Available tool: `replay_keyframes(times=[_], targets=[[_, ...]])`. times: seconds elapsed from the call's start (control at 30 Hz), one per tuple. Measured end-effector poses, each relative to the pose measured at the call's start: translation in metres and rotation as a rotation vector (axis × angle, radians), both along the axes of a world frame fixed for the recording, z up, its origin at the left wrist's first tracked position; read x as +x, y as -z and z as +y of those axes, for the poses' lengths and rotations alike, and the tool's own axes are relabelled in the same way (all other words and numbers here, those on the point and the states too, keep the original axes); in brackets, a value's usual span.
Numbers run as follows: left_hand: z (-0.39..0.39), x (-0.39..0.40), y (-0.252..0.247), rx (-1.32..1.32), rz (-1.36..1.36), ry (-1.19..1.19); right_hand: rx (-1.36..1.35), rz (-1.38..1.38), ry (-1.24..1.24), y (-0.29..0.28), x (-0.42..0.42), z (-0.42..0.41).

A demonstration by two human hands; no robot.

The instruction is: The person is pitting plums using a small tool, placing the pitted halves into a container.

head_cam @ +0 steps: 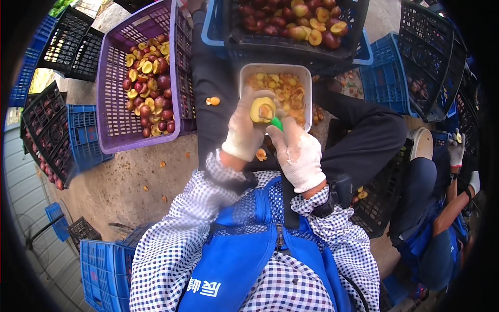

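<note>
My gloved left hand [245, 128] holds a halved plum [262, 110] with its yellow cut face up and the pit area showing. In my gloved right hand [298, 152] is a small tool with a green handle [277, 124]; its metal loop end rests at the middle of the plum half. Just beyond both hands, between my legs, stands a white plastic tub [308, 84] holding orange pits and scraps of flesh. One pit piece [261, 154] lies below my hands, and another pit [213, 101] sits on my left trouser leg.
A purple crate [104, 97] of halved plums stands at my left. Ahead, a black crate [292, 52] of plums rests on a blue one [212, 23]. Stacked crates [384, 74] stand at right, near a co-worker's gloved hand [456, 150]. Scraps dot the concrete floor [136, 183].
</note>
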State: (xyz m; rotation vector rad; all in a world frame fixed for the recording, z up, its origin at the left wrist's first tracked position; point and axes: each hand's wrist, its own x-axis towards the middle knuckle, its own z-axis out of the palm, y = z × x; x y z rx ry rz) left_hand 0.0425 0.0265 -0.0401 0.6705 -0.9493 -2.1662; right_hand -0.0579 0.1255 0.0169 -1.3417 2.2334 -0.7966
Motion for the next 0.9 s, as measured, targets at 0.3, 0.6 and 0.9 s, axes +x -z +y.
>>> replay_keyframes(times=[0.3,0.6,0.9], targets=[[0.008,-0.011,-0.014,-0.368,-0.279,-0.114,-0.100,-0.057,0.076,0.013,0.012,0.001],[-0.002,-0.006,0.012,-0.402,-0.510,-0.184,-0.003,-0.105,-0.006,0.018,0.013,-0.001],[-0.020,-0.007,0.000,-0.737,-0.465,0.128,-0.131,-0.630,-0.218,0.030,-0.041,0.004]])
